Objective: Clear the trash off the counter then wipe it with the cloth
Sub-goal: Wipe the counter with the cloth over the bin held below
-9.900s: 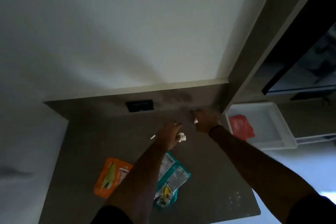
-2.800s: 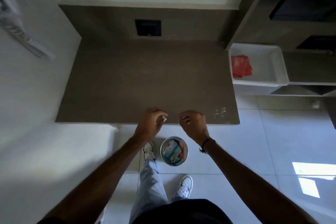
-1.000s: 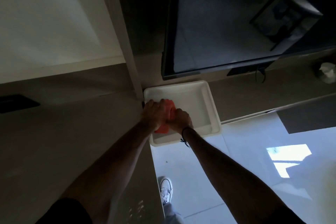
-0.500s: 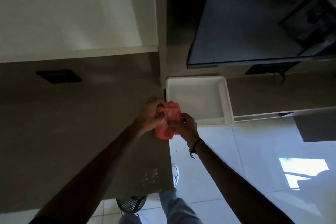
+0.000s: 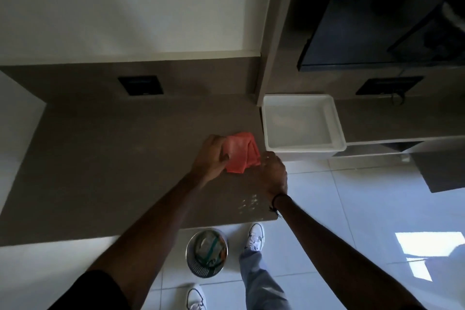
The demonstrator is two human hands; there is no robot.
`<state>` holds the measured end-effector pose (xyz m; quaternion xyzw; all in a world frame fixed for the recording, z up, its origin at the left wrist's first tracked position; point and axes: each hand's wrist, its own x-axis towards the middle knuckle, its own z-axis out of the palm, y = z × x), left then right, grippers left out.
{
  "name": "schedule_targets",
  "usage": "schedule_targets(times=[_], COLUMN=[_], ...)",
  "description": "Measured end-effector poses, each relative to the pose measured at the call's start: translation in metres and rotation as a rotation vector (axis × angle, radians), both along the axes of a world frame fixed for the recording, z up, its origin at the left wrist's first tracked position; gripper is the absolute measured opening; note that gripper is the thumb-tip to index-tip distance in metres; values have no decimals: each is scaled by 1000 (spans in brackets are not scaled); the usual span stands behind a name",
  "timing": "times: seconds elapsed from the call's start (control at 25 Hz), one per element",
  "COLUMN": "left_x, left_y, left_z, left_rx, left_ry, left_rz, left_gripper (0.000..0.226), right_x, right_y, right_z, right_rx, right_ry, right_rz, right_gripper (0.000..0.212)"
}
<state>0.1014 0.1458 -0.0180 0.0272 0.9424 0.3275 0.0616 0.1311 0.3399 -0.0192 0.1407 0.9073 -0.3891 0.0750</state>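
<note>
The grey-brown counter (image 5: pixel 105 158) runs out from the pale wall, bare leftward of the cloth (image 5: pixel 240 152), which lies near its right edge. The left hand (image 5: pixel 212 158) is closed on the cloth's left side; the right hand (image 5: pixel 273 173) is just beside its right corner, its grip hidden. Right of the cloth sits a white tray (image 5: pixel 338 131). Below the counter's front edge stands a bin (image 5: pixel 207 250) holding wrappers.

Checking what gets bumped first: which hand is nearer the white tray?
Right. The right hand sits just below the white tray's near-left corner; the left hand is farther left, beyond the red cloth.
</note>
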Motion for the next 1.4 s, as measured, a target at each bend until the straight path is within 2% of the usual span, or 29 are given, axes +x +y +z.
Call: schedule_targets(times=[0.16,0.32,0.48,0.6,0.68,0.76,0.92,1.08,1.24,1.4], left_x=[82,167,241,276,286,289,289,285,276,274], left_y=[-28,-59,-81,-85,-86,-86,-85,-82,-92,-97], left_z=[-1,-10,-43,-99,-157,-219,-348,-442,-487,-481], left_rx=[114,178,162,147,182,183,64,36,-111,-147], left_ry=[4,-61,-141,-259,-374,-474,-694,-838,-801,-821], left_rz=[34,69,48,91,169,293,467,559,557,501], left_gripper=[31,9,9,17,22,25,39,49,43,28], right_x=[79,153,212,232,234,233,232,231,224,219], right_y=[-28,-59,-82,-87,-87,-85,-81,-83,-89,-84], right_z=[12,-2,-49,-108,-165,-225,-351,-450,-499,-491], right_rx=[34,4,8,-8,3,26,42,63,110,105], right_ry=[113,202,49,-217,-375,-486,-632,-724,-743,-731], right_rz=[-1,9,72,47,38,18,-100,-86,55,43], right_gripper=[15,7,6,25,40,47,52,49,39,29])
